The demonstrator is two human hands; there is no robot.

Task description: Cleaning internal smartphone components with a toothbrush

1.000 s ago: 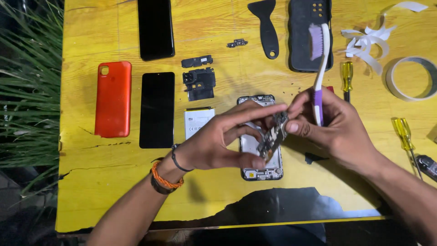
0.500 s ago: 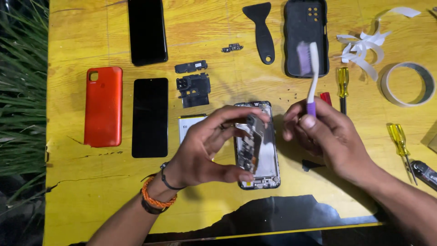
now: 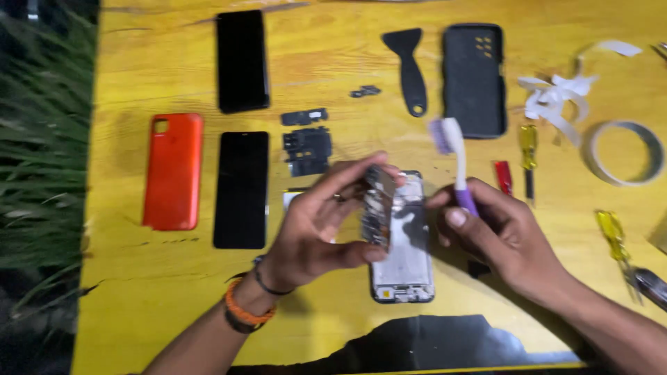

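Observation:
My left hand pinches a small circuit board between thumb and fingers and holds it upright above an opened phone frame that lies on the yellow table. My right hand grips the purple handle of a white toothbrush; its bristled head points up and away, just right of the board. The two hands are close together over the phone frame.
Left of my hands lie an orange phone cover, two black screen panels and small black phone parts. Farther back are a black scraper and a black case. Yellow-handled screwdrivers, a tape roll and white strips lie right. Plants border the left edge.
My left hand has turned the circuit board more upright and lifted it slightly. The toothbrush in my right hand has drawn back from the board. The camera view has shifted.

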